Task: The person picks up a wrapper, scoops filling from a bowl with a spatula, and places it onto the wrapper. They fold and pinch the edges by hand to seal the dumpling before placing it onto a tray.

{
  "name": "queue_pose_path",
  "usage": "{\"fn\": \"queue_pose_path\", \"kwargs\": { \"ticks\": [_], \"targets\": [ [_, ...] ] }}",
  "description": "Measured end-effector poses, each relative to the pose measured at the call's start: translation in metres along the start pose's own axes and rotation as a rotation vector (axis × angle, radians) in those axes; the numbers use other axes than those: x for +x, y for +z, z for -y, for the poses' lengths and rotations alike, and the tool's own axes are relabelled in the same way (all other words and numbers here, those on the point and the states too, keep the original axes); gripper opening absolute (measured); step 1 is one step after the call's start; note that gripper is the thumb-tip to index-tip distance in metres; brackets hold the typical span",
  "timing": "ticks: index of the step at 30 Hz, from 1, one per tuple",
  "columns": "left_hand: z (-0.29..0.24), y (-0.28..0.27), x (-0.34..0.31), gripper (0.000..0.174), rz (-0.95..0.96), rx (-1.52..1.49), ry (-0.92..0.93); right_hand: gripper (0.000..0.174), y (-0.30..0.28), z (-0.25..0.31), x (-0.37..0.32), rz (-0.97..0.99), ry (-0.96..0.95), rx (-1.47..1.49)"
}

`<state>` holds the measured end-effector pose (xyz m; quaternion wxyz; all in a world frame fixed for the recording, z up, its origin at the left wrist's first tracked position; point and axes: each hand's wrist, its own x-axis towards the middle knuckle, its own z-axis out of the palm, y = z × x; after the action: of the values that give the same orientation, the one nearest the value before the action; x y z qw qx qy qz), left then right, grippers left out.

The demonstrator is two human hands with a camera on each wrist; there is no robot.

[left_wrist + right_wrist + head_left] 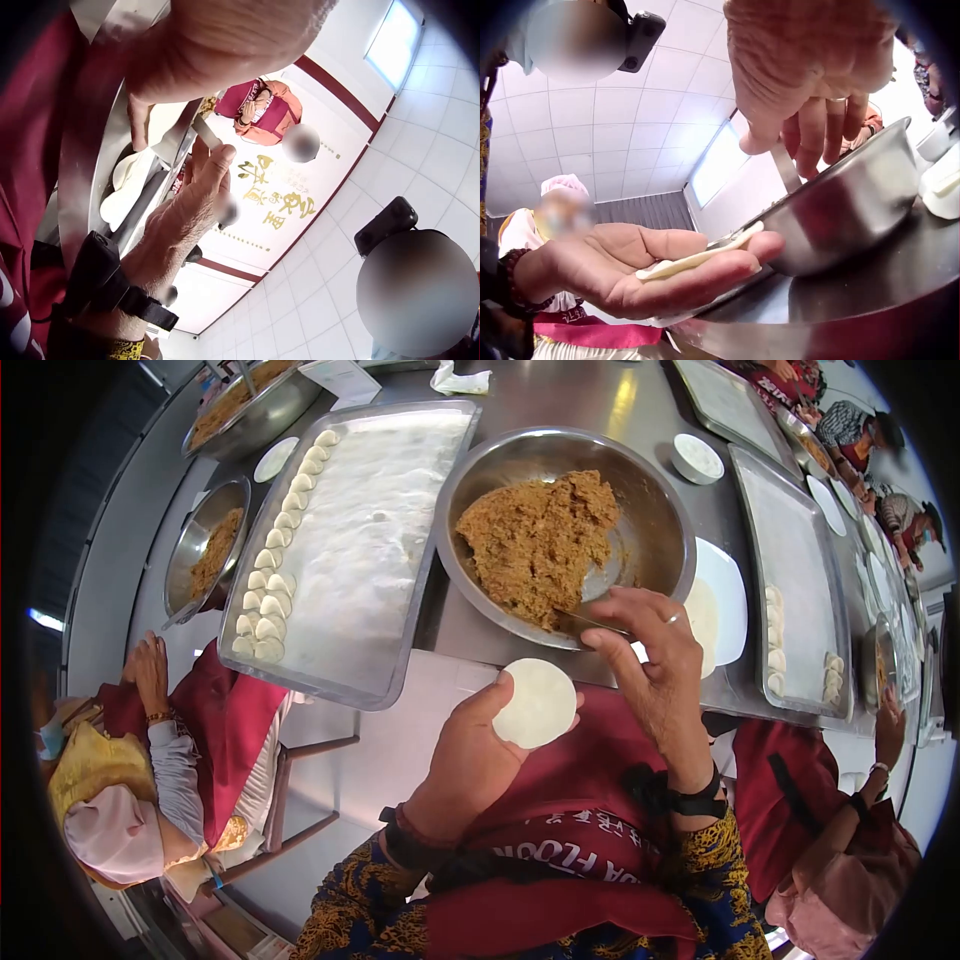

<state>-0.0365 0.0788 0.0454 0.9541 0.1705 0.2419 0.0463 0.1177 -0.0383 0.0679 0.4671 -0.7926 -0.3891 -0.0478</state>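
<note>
My left hand (465, 745) is palm up and holds a round, pale dumpling wrapper (537, 705), its thumb along the edge. The wrapper (701, 259) lies over the fingers in the right wrist view. My right hand (655, 650) pinches a flat metal spatula (206, 133) between thumb and fingers at the near rim of a large steel bowl (650, 500). Inside the bowl is a mound of brown minced filling (540, 530), and the spatula's far end meets its near edge.
Left of the bowl lies a floured metal tray (370, 560) with a row of folded dumplings (268, 595). On the right are a white plate (730, 600) with wrappers (700, 625), a small white bowl (697, 460) and another tray (795, 550). People work on both sides.
</note>
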Motion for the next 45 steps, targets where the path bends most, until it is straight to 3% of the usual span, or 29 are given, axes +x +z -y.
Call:
{"fn": "queue_pose_path", "kwargs": {
  "ticks": [2, 6, 9, 12, 16, 17, 20, 26, 33, 38, 45],
  "targets": [
    [-0.006, -0.003, -0.001, 0.048, 0.012, -0.018, 0.000, 0.018, 0.003, 0.000, 0.007, 0.084, -0.075, -0.094],
    [-0.014, -0.005, -0.001, 0.048, -0.012, -0.039, 0.010, 0.011, -0.004, -0.005, 0.014, 0.066, -0.181, -0.096],
    [-0.015, -0.008, 0.000, 0.048, -0.022, -0.073, 0.021, 0.014, -0.022, 0.005, 0.019, 0.020, 0.111, 0.222],
    [-0.016, -0.010, 0.003, 0.048, -0.027, -0.089, 0.038, 0.016, -0.021, 0.008, 0.029, -0.018, 0.227, 0.241],
    [-0.019, -0.011, 0.004, 0.048, -0.061, -0.102, 0.052, 0.018, 0.004, -0.013, 0.036, -0.023, 0.171, 0.235],
    [-0.020, -0.011, 0.004, 0.048, -0.071, -0.104, 0.055, 0.018, 0.004, -0.014, 0.034, 0.058, 0.259, 0.262],
    [-0.022, -0.010, 0.005, 0.049, -0.073, -0.123, 0.061, 0.017, 0.008, -0.012, 0.029, 0.127, 0.256, 0.247],
    [-0.027, -0.003, 0.007, 0.047, -0.011, -0.138, 0.078, 0.019, 0.000, -0.007, 0.026, 0.156, 0.362, 0.324],
    [-0.031, 0.001, 0.007, 0.050, -0.029, -0.123, 0.118, 0.021, -0.002, 0.003, 0.019, 0.189, 0.293, 0.328],
    [-0.034, 0.004, 0.008, 0.051, -0.023, -0.115, 0.125, 0.026, -0.001, 0.004, 0.017, 0.205, 0.387, 0.445],
    [-0.034, 0.008, 0.003, 0.051, -0.018, -0.139, 0.134, 0.029, -0.010, 0.004, 0.014, 0.052, 0.483, 0.619]
  ]
}}
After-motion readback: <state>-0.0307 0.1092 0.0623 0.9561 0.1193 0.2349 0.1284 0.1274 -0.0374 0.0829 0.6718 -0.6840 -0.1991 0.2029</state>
